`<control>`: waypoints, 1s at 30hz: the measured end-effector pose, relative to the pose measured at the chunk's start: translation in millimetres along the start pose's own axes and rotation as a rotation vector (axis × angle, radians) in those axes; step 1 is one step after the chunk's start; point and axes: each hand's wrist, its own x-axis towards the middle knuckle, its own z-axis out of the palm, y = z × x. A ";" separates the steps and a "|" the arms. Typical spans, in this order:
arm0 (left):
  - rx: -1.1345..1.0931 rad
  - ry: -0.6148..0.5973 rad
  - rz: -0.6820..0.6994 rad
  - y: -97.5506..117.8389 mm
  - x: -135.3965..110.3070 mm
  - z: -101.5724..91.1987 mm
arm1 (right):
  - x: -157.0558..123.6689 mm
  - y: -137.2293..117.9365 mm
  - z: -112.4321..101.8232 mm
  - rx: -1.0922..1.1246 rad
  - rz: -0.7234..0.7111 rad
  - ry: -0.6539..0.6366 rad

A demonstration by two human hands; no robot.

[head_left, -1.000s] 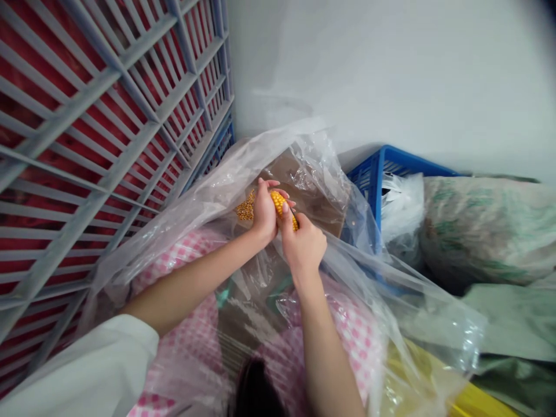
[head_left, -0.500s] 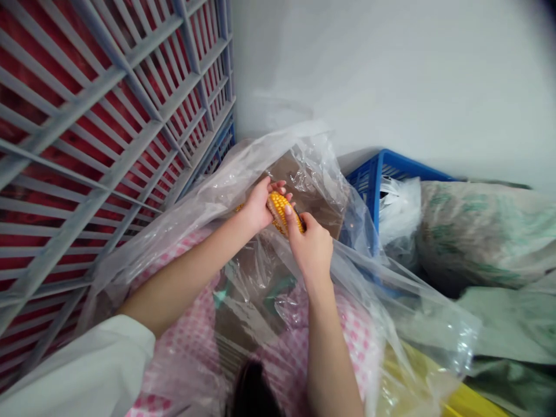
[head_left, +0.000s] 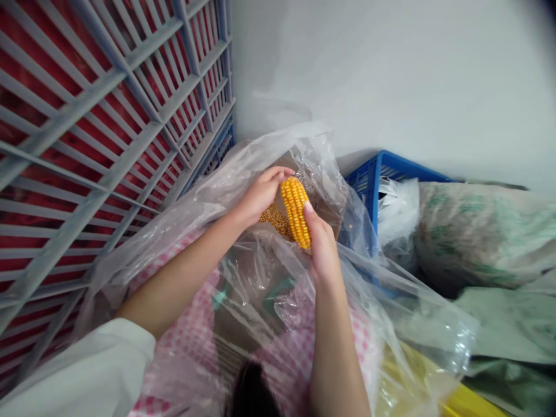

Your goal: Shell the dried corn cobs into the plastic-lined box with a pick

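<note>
Evidently for support, the right hand (head_left: 322, 243) clasps the corn ear (head_left: 295, 211) by its near half, thumb pressing the rows; the left hand (head_left: 264, 194) bends its fingers at the far tip, grip unclear. Loose kernels (head_left: 278, 222) lie below, probably contained by clear plastic sheeting (head_left: 256, 149).

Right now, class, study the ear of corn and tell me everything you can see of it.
The ear of corn is golden yellow, its plump, slightly glossy kernels packed in lengthwise rows; no husk shows. It is tilted, its upper end leaning left. The right hand grips its lower right side, thumb on the kernels, while the left hand's fingertips are at its upper end. It is held over the clear plastic bag, with loose kernels visible beyond its left side. Its underside is hidden.
</note>
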 end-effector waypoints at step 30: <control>-0.541 0.106 -0.207 4.0 -11.7 11.7 | 1.2 15.3 19.7 -0.348 -0.144 0.029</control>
